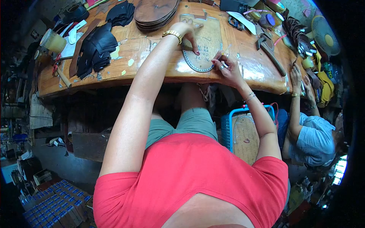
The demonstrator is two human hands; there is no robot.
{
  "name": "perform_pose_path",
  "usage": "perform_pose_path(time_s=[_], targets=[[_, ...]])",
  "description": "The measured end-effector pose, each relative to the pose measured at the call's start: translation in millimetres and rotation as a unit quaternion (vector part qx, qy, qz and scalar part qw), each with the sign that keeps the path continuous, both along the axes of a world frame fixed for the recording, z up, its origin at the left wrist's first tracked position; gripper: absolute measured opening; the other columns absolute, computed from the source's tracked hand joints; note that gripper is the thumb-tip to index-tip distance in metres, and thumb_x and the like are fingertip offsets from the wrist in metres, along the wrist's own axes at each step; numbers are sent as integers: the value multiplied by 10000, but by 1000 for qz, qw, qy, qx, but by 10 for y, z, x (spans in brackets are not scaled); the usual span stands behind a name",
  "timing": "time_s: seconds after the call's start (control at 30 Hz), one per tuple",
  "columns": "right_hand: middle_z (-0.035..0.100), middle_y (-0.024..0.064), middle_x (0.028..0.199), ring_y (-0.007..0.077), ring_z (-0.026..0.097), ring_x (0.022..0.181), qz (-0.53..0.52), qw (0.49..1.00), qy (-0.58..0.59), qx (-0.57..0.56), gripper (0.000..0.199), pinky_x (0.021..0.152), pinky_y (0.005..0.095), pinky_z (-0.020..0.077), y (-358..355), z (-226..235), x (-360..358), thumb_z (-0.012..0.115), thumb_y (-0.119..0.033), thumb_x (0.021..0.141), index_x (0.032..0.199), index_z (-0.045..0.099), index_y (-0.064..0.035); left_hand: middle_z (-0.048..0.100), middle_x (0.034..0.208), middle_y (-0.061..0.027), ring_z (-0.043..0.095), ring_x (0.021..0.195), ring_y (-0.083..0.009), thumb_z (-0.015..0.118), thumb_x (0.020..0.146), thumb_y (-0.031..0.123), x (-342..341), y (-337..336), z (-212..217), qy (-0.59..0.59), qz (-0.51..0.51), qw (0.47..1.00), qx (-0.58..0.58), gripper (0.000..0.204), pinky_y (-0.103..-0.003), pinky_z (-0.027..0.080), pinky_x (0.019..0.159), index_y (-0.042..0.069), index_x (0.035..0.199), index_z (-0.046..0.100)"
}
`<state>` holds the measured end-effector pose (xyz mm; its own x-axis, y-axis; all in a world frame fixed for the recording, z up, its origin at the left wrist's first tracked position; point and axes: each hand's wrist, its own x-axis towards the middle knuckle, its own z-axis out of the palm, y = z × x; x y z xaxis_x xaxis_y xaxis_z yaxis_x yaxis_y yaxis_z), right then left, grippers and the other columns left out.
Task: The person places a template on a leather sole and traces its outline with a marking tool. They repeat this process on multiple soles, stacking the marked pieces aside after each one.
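A tan, round-ended pattern piece (207, 38) with handwriting and a pale, marked border lies flat on the wooden table. My left hand (187, 33), with a gold watch on its wrist, presses on its upper left part. The thumb and fingers of that hand are spread apart. At the pattern's lower right edge, my right hand (229, 70) is closed in a pinch around a slim pen-like tool (228, 48). Its lower end is near the border, partly hidden by the fingers; I cannot make out whether it touches.
Brown leather pieces (156, 13) are stacked beyond my left hand. Black cut pieces (97, 49) lie further left. A hammer (272, 57) rests at right, near jars (268, 21) and a fan (325, 36). Another person (311, 138) works at right. A blue basket (227, 131) stands below.
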<state>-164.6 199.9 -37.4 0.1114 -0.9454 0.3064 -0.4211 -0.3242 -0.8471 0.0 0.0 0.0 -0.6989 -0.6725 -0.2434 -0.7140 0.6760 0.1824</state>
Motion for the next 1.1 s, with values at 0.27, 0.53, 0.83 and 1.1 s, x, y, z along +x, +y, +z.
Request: perform_pose_path(time_s=[0.27, 0.53, 0.83, 1.1], targets=[[587, 16, 735, 57, 515, 677, 14, 999, 5, -30, 141, 605, 224, 421, -35, -86, 66, 610, -115, 915, 866, 612, 16, 135, 1535, -187, 254, 1384, -356, 907, 317, 520, 45, 17, 50, 17, 5, 1000, 16, 1366, -408, 320, 1096, 283, 1478, 228], [566, 4, 722, 44, 468, 627, 25, 999, -32, 19, 128, 561, 218, 387, -65, -109, 58, 614, -114, 913, 872, 616, 7, 156, 1531, -186, 229, 1398, -342, 902, 321, 537, 35, 34, 74, 11, -5, 1000, -10, 1361, -416, 287, 1112, 282, 1477, 232], [561, -9, 711, 41, 467, 646, 44, 998, -32, 7, 132, 576, 218, 392, -5, -19, 172, 613, -112, 914, 863, 602, 9, 135, 1527, -221, 152, 1413, -372, 881, 343, 572, 34, 30, 52, 3, -17, 1000, 0, 1363, -419, 223, 1136, 277, 1484, 197], [532, -15, 673, 39, 463, 624, 46, 997, -56, 29, 134, 560, 210, 385, -2, -19, 223, 615, -122, 915, 863, 599, 1, 73, 1549, -184, 189, 1407, -359, 898, 334, 548, -6, 16, 5, 0, -7, 1000, 8, 1375, -420, 252, 1129, 301, 1485, 189]])
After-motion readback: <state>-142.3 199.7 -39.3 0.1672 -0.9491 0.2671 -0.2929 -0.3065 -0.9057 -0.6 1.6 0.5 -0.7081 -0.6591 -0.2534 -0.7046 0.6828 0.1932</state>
